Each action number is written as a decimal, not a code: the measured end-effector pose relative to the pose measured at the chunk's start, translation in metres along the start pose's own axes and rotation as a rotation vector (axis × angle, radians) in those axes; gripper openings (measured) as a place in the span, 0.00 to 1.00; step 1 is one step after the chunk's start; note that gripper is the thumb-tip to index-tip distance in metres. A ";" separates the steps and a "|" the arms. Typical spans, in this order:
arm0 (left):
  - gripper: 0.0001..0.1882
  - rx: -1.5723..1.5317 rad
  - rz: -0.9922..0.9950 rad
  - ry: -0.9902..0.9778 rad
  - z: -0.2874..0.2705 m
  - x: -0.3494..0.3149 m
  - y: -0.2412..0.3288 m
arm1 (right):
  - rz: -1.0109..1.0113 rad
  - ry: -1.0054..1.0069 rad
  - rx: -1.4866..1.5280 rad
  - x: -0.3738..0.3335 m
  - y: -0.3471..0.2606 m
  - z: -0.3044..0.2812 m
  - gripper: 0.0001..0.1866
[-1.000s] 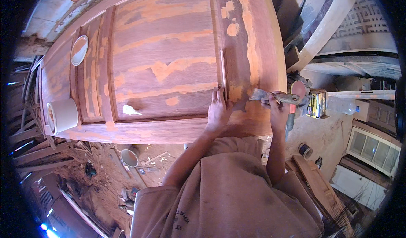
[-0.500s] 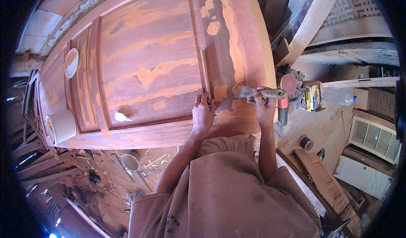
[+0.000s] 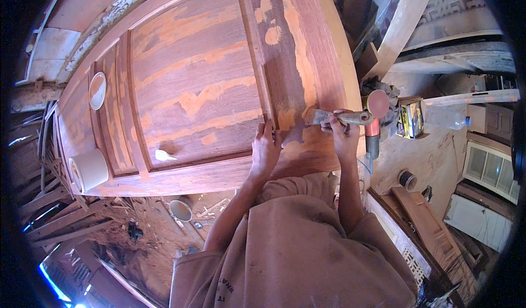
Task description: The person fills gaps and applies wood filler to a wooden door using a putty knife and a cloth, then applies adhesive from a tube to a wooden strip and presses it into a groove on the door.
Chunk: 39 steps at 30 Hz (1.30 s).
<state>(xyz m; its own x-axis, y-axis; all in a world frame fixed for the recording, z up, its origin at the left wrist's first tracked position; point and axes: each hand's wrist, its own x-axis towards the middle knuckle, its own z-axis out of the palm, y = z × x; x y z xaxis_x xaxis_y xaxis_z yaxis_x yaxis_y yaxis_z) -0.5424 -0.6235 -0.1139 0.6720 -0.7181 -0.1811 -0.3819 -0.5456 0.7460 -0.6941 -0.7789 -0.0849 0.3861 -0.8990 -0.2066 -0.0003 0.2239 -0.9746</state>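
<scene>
A wooden panelled door (image 3: 208, 180) lies flat before me, streaked with orange filler (image 3: 192, 101). In my right hand (image 3: 344, 138) is a putty knife (image 3: 357, 118), gripped by its handle. Its flat blade (image 3: 318, 116) points left, over a filler-smeared strip beside the moulding. My left hand (image 3: 266, 152) is at the lower right corner of the door's large panel, by the moulding (image 3: 267, 97). Those fingers are bent and drawn together; what they hold, if anything, is too small to make out.
On the door are a white tub (image 3: 89, 170), a round lid (image 3: 97, 90) with filler and a small white applicator (image 3: 164, 154). Past the right edge are a sander with a round pad (image 3: 378, 104) and a yellow-black box (image 3: 411, 118). A bucket (image 3: 181, 210) and wood scraps lie below.
The whole view has shifted a little, with the door's left end and tub appearing farther right. Both hands and the putty knife keep nearly the same place on the door.
</scene>
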 end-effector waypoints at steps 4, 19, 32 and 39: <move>0.18 -0.030 -0.018 -0.056 0.000 0.000 0.001 | 0.035 0.017 0.028 -0.001 0.004 0.002 0.09; 0.28 -0.009 0.055 -0.101 -0.004 0.009 0.001 | 0.047 0.068 0.024 -0.004 0.002 0.004 0.10; 0.15 0.016 0.209 -0.048 -0.005 0.016 -0.009 | -0.201 -0.261 -0.341 0.037 -0.013 0.069 0.09; 0.16 -0.031 0.190 -0.045 -0.007 0.015 -0.003 | -0.399 -0.418 -0.501 0.055 -0.020 0.106 0.11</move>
<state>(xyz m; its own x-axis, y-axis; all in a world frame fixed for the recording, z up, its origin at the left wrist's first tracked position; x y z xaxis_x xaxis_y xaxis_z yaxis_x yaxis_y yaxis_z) -0.5268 -0.6302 -0.1145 0.5605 -0.8258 -0.0625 -0.4790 -0.3849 0.7889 -0.5749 -0.7931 -0.0674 0.7615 -0.6365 0.1221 -0.1677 -0.3754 -0.9116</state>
